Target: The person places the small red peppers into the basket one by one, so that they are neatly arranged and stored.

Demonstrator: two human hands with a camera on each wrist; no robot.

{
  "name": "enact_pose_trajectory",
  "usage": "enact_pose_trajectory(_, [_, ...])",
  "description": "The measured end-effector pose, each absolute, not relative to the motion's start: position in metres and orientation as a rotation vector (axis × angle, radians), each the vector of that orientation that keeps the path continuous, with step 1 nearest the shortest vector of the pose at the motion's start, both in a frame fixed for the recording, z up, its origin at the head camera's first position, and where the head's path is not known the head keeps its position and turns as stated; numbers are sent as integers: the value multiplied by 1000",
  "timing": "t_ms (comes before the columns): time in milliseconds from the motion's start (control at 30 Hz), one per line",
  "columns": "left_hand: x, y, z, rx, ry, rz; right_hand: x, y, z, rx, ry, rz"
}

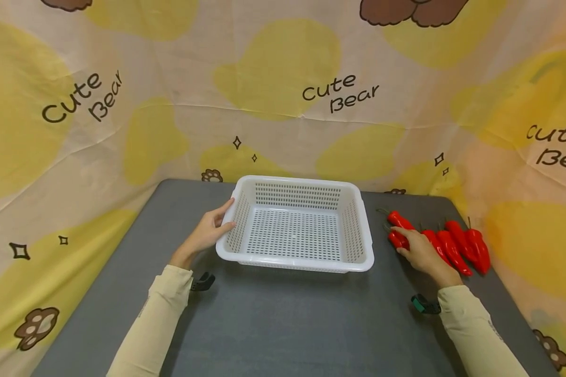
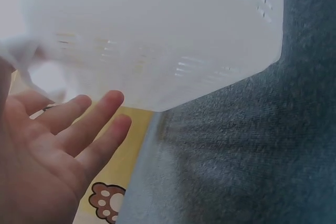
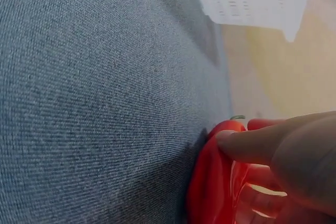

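Observation:
A white plastic basket point(image 1: 294, 264) with slotted walls stands on the grey table. At its left rim, my left hand point(image 1: 212, 225) holds the edge; in the left wrist view several fingers point(image 2: 100, 124) stretch loosely beneath the rim, outside the wall. To the right of the basket lies a group of red chili peppers point(image 1: 453, 246). My right hand point(image 1: 422, 251) grips the nearest red chili pepper point(image 1: 398, 240) at the group's left side. The right wrist view shows the thumb against that pepper point(image 3: 212, 182), with other fingers partly hidden behind it.
The grey table point(image 1: 283, 324) reaches back to a printed cloth point(image 1: 273, 68) with yellow patches, which hangs behind and along both sides. Another red chili pepper point(image 1: 400, 220) lies just beyond my right hand. A dark band point(image 1: 203, 283) is by the left wrist.

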State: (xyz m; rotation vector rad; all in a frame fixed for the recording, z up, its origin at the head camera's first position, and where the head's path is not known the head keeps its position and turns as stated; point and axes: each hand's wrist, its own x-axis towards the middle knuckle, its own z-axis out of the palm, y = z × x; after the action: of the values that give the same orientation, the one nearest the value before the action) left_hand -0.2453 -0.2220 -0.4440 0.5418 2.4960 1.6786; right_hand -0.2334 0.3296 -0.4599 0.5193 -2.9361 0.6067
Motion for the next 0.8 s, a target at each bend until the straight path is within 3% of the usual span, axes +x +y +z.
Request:
enact_pose_trajectory(433, [-248, -218, -448, 530, 2438, 1787, -230, 332, -456, 515, -2985, 689])
enact_pose_trajectory(800, [-247, -219, -450, 530, 2391, 1834, -232, 332, -427, 492, -2923, 874])
